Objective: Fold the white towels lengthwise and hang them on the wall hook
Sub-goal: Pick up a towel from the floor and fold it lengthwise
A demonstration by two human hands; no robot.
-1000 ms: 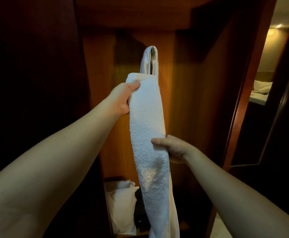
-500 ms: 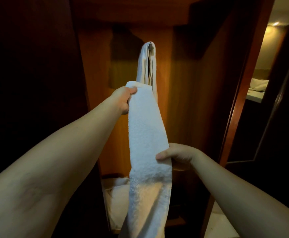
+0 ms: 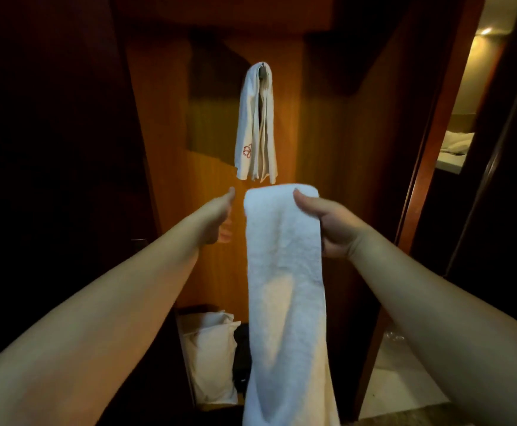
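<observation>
A white terry towel (image 3: 285, 272), folded into a long narrow strip, hangs down from my right hand (image 3: 331, 226), which grips its top right corner. My left hand (image 3: 220, 216) is just left of the towel's top edge, fingers extended and apart, not touching it. Above both hands a second white towel (image 3: 255, 124) with a red flower mark hangs folded over a metal wall hook (image 3: 262, 67) on the wooden panel.
A wooden closet panel (image 3: 328, 133) stands behind the towels. On the closet floor lies a white bag (image 3: 212, 355) beside something dark. A dark door (image 3: 51, 149) fills the left. At right, a doorway opens to a lit room with a bed (image 3: 454, 149).
My left hand let go of the towel's top and drew aside. My right hand moved from the towel's middle up to its top edge. The view pulled back, showing the whole hung towel.
</observation>
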